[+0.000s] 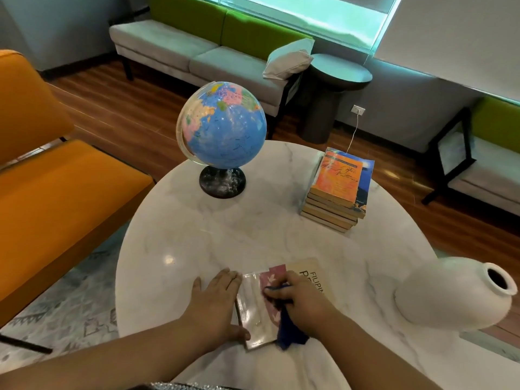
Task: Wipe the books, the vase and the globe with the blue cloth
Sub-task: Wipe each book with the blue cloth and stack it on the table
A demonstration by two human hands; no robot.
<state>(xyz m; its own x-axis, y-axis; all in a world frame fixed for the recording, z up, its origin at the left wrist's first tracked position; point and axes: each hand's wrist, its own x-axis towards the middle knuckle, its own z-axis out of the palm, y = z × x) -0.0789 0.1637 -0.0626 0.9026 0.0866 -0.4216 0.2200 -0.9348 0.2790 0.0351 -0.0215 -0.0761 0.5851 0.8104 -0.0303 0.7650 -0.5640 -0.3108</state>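
A glossy book (254,302) lies flat near the front edge of the round marble table (197,237). My right hand (301,301) grips the bunched blue cloth (289,333) and presses it onto the book's cover. My left hand (216,299) lies flat on the table against the book's left edge, fingers straight, thumb at its near corner. A blue globe (223,125) on a black base stands at the back left of the table. A stack of several books (336,192) sits at the back right. A white vase (453,294) stands at the right edge.
An orange armchair (56,192) is close on the left. A grey and green sofa (202,49) with a pillow runs along the far wall, beside a dark round side table (337,71). Another seat (486,164) is at the right. A patterned rug (70,291) covers the floor.
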